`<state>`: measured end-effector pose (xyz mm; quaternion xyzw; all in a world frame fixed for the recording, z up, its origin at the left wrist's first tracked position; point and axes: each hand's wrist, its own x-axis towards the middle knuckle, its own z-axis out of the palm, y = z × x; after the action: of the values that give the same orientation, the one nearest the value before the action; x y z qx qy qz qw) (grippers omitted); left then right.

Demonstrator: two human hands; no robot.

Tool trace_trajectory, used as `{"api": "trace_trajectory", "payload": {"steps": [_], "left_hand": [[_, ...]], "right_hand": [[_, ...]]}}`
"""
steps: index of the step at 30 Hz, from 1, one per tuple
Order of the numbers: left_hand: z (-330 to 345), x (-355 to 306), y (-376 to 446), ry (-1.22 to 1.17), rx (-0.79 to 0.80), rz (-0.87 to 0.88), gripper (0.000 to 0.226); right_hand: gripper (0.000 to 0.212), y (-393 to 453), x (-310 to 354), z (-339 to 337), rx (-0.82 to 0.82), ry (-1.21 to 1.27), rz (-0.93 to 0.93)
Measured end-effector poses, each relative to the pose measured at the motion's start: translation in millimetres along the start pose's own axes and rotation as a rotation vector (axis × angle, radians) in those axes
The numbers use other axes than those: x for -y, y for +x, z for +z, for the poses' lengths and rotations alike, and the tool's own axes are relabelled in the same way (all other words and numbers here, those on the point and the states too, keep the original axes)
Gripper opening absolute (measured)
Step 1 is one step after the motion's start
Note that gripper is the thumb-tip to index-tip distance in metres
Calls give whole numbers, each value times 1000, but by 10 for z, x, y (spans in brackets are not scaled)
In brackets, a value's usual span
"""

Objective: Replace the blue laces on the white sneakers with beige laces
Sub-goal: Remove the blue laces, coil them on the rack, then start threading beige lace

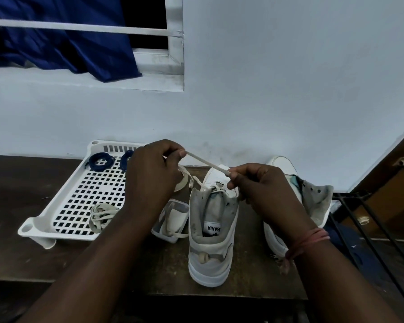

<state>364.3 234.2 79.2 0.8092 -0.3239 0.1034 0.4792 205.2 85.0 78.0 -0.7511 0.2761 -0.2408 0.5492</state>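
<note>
L hand (153,170) + R hand (254,183) pinch beige lace (208,163) taut over sneaker (211,231).

We cannot see most of the second coiled blue lace (126,162), hidden behind the left hand (149,173); the right hand (261,190) covers the far white sneaker's (282,164) middle.

I am facing a pale wall (289,78); a blue curtain (56,43) is hanging across the white-framed window (175,54), above a dark wooden table (21,206).

left hand (153,169) raised, fingers pinched, right hand (259,185) lower, fingers pinched
</note>
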Motion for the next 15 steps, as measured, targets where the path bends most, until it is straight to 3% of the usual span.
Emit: {"api": "trace_trajectory", "payload": {"steps": [2, 6, 9, 13, 15], "left_hand": [[43, 69, 12, 58, 8, 7, 12], [198, -25, -88, 262, 238, 267, 49], [266, -134, -141, 202, 356, 405, 32], [309, -159, -119, 101, 273, 370, 16], [346, -242, -181, 66, 229, 248, 14]], "right_hand": [[22, -1, -15, 53, -9, -31, 7], [24, -22, -13, 141, -12, -77, -33], [10, -25, -17, 144, -50, -67, -58], [28, -3, -70, 108, -203, -149, -4], [44, -14, -83, 121, -138, -158, 144]]}}
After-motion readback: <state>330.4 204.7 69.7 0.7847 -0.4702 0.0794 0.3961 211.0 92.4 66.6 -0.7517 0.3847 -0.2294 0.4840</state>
